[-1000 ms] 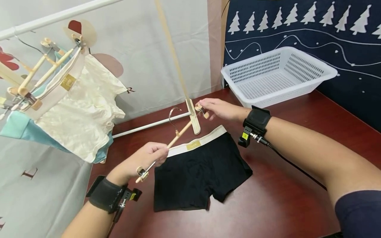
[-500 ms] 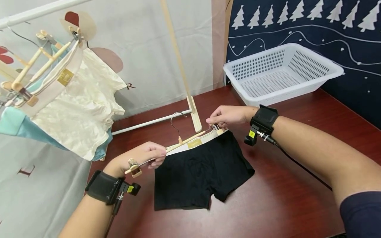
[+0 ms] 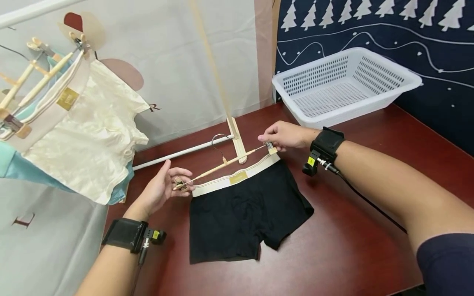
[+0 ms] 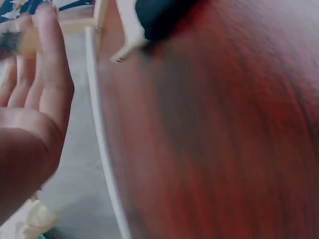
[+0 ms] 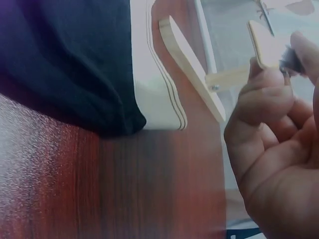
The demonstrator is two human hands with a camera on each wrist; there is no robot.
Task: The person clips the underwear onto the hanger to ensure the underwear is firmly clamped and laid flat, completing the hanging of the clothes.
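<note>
Head view shows a wooden hanger [image 3: 222, 165] lying low along the far edge of the black shorts [image 3: 244, 213], just above their white waistband [image 3: 237, 177], on a red-brown table [image 3: 355, 230]. The right hand [image 3: 283, 135] pinches the clip [image 3: 270, 148] at the hanger's right end between thumb and curled fingers; the right wrist view shows those fingers [image 5: 264, 99] bunched round the clip just beyond the waistband's corner. The left hand [image 3: 163, 189] cups the left clip [image 3: 180, 183], thumb and a fingertip on it, the other fingers loosely spread; the left wrist view is too blurred to add more.

Risks, as I judge them: neither clip seems to bite the waistband yet, so lifting now could leave the shorts behind, or one-sided clipping would let them hang skewed. The loose left-hand hold could let that end slip. The hook [image 3: 218, 142] lies near the rack's foot [image 3: 237, 142] and could snag on it.

Compared with a second ago, the hanger has dropped from a steep tilt to nearly level with the waistband, the right hand has come down to the right corner, and the left hand has opened from a firm grip.

Far left, pale shorts [image 3: 85, 135] hang on the rack; a white basket [image 3: 344, 86] sits far right.
</note>
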